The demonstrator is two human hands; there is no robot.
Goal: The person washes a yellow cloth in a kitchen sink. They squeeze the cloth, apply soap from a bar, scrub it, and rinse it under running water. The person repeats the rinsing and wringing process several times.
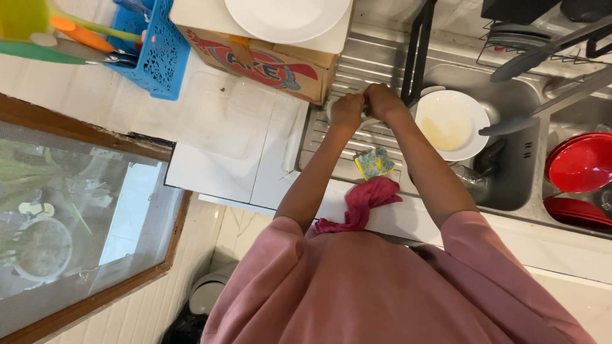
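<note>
A steel sink [510, 191] ran along the counter, its ribbed drainboard [331, 137] on the left side of the frame and the basin on the right. Left of it lay the white counter [223, 127], and beyond that a wood-framed window [83, 210] looked onto plants. A cardboard box [268, 64] stood at the back of the counter, just beside the drainboard, with a large white plate [287, 16] on top. A blue basket [159, 51] with utensils stood further left.

In the basin a white plate [451, 124] carried a yellowish smear. Red bowls [581, 164] sat stacked at the far right, under a grey tap [542, 114].

Over the drainboard both hands met, close to the box. The left hand [346, 111] and right hand [382, 100] were clenched around a small pale item [364, 113], held between them; it was mostly hidden, so its kind could not be told.

Nearer the person, a crumpled magenta cloth [363, 200] lay on the counter edge, below the forearms. A small yellow and blue sponge [374, 163] lay just above it on the drainboard, touching or nearly touching the cloth.
</note>
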